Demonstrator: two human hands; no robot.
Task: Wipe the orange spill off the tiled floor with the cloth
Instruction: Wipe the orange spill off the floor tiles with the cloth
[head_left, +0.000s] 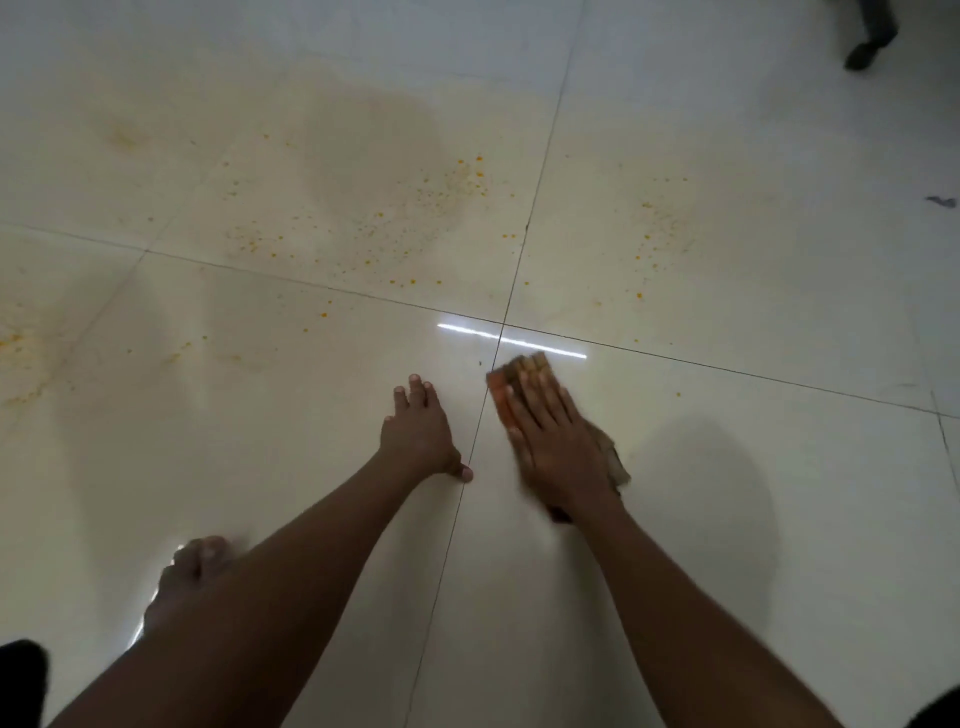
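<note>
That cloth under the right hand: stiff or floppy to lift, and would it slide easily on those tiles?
Probably floppy: the cloth lies flat under the right hand, and a crumpled corner sticks out beside the wrist. It likely slides easily, since the floor looks glossy and reflective. Its orange-stained edge suggests dampness.

You get a dim, soft view. A glare streak (511, 340) sits just beyond your right fingers (544, 397), which are smeared with motion blur.

Nothing legible here
I can read no lettering, label or number on the tiled floor (675, 519) or the cloth (497, 391).
</note>
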